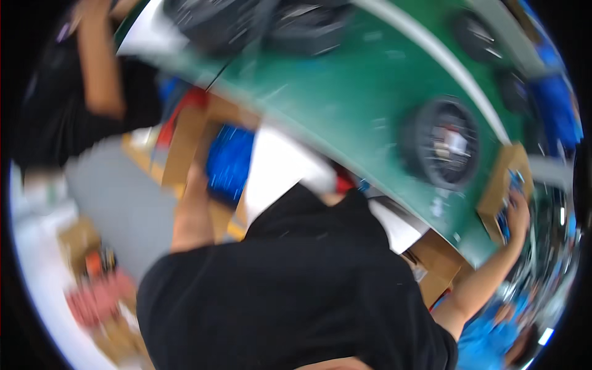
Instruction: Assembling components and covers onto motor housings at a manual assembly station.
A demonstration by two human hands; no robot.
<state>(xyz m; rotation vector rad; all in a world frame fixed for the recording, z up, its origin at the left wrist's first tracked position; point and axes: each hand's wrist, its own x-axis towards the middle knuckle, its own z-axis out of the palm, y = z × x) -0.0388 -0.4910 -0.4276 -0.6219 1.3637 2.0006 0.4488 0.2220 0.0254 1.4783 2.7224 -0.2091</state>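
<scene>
My right arm stretches out to the right, and my right hand [519, 213] reaches into a small cardboard box [491, 198] on the green tabletop. Its fingers are at some small blue items [515, 179] in that box; motion blur hides whether they grip any. Down on the left, my left hand [196, 177] is at the side of a larger open cardboard box [185, 145]. A shiny blue plastic bag or liner [229, 163] fills that box, right beside the hand. The fingers of my left hand are smeared and partly hidden.
On the green table [370, 105] stands a dark round bin [441, 143] with small parts inside. More dark bins [308, 28] stand at the far edge. Another person's arm [102, 68] is at the upper left. An open carton [439, 262] sits below the table edge.
</scene>
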